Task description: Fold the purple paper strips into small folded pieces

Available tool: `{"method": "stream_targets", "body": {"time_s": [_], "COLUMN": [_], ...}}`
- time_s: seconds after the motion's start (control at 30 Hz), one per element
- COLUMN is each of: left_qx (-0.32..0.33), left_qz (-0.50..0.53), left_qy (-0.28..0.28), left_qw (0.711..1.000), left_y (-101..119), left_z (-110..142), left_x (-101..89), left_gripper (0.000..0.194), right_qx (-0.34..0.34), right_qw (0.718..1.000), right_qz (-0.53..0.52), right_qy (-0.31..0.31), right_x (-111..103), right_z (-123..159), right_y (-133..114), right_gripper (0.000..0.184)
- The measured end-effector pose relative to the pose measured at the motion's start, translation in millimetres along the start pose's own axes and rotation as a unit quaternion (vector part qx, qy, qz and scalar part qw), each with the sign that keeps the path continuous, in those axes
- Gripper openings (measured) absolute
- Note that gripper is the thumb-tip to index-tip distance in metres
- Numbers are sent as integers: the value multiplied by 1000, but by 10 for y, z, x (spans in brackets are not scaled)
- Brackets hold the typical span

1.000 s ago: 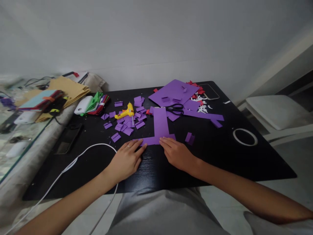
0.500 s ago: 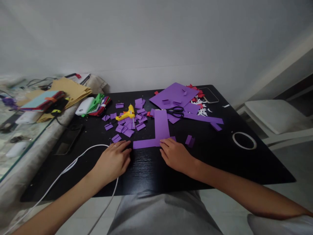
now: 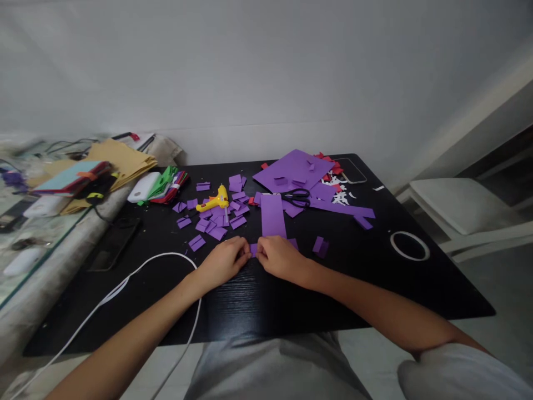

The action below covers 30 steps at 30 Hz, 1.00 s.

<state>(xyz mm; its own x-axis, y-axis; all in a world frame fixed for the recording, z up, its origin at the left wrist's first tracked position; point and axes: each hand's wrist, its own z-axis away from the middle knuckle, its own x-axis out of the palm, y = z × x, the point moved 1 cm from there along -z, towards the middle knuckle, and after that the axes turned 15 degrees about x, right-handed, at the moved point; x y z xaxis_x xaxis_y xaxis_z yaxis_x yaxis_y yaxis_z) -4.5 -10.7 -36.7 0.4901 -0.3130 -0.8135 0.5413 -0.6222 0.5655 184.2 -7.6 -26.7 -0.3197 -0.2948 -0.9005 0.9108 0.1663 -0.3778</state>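
Note:
My left hand (image 3: 225,260) is closed, its fingertips pinching a narrow purple paper strip (image 3: 254,250) that lies crosswise near the front of the table. Close beside it, my right hand (image 3: 282,258) has its fingers curled in a pinch on the same strip. Most of that strip is hidden under my hands. A wider purple paper piece (image 3: 273,216) runs away from me, its near end behind my right fingers. Small folded purple pieces (image 3: 216,232) lie scattered to the left, around a yellow glue gun (image 3: 214,201). Black-handled scissors (image 3: 297,196) rest beyond my right hand.
A large purple sheet (image 3: 293,168) lies at the back, near red and white paper scraps (image 3: 340,195). To the right is a white ring (image 3: 410,246). A white cable (image 3: 137,268) loops by my left arm. Colored paper bundles (image 3: 166,186) and a dark phone (image 3: 113,244) sit left.
My left hand first slid left off the strip, then came back right and closed on it beside my right hand. My right fingers went from lying flat to pinching. The view tilted slightly.

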Motion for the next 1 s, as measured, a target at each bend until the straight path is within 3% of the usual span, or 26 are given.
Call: {"method": "stream_targets", "body": {"time_s": [0.33,0.73,0.83,1.0], "left_qx": [-13,-16,-16,-30], "left_qz": [22,20,14,-31], "left_qy": [-1,-13,-21,-40], "left_qw": [1000,1000,1000,998], "left_y": [0,17,12,61], "left_z": [0,-16,-22,-80], "left_x": [-12,-34,-39,-46], "left_gripper": [9,9,9,10], "right_qx": [62,134,138,59], "right_qw": [994,988,989,991], "right_qz": [-78,-1,2,-117], "right_qy": [-38,-71,-60,-5], "right_x": [-211,-539,-607,-502], "right_z": [89,182,197,164], "right_y": [402,865,856,599], "right_gripper": [8,9,8,6]}}
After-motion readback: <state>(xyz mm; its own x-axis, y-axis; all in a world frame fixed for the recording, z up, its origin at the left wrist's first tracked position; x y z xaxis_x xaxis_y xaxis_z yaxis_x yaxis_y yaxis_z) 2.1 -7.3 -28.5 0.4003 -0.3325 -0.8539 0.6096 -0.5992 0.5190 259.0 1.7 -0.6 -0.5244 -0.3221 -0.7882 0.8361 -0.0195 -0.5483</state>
